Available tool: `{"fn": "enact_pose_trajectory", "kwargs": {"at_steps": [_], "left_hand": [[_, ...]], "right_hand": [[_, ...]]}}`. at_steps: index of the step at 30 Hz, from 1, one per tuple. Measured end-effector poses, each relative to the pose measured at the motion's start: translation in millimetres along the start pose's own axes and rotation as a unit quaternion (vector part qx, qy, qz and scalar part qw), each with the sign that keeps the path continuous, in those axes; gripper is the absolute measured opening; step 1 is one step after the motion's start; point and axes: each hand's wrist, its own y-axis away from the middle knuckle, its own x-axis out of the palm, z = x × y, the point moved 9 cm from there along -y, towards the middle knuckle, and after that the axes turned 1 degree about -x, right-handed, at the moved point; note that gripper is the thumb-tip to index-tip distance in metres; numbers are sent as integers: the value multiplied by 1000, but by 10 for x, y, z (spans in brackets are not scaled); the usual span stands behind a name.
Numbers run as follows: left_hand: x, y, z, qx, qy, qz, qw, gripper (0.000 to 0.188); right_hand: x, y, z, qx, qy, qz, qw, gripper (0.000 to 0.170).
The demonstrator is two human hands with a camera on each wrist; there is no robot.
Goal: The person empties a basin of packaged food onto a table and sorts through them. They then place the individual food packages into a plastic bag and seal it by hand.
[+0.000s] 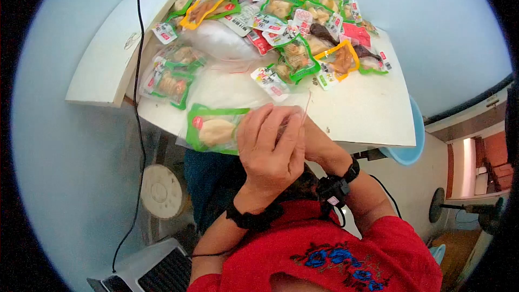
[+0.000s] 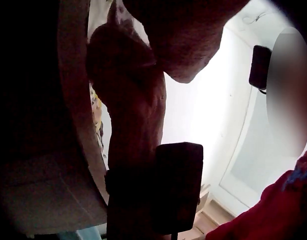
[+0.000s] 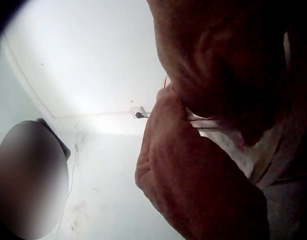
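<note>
Partly beneath the left hand (image 1: 272, 146), its fingers curled round one end, sits a green-edged packet (image 1: 216, 131), seemingly bagged; the right hand's (image 1: 318, 141) grip is hidden. Leftward, packets (image 1: 173, 84) look bagged; beyond, many (image 1: 297, 57) lie loose.

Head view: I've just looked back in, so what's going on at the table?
The person's left hand grips one end of a green-edged packet at the table's near edge, with what looks like a clear bag around it. The right hand is close behind, its fingers mostly hidden, so its hold can't be read. More sealed packets lie heaped on the far side of the table.
</note>
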Motion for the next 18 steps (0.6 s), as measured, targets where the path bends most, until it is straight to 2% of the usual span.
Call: {"fn": "enact_pose_trajectory", "kwargs": {"at_steps": [3,4,7,10,13,15,18], "left_hand": [[27,8,24,-6,4,8,1000,25],[37,14,35,-8,4,9,1000,25],[66,34,53,-10,18,17,1000,23],[81,43,62,0,6,3,1000,23],[95,45,65,-8,14,19,1000,23],[92,43,59,-5,15,18,1000,23],[84,34,39,-6,15,18,1000,23]], "right_hand": [[-12,23,-108,30,-65,-17,997,26],[-45,19,-64,20,-61,-30,997,25],[-151,61,-11,65,-54,-52,995,21],[-292,179,-32,97,-128,-80,984,19],[-646,334,90,159,-60,-105,980,20],[-1056,396,46,140,-38,-160,977,26],[-1805,436,118,81,134,-316,936,21]]}}
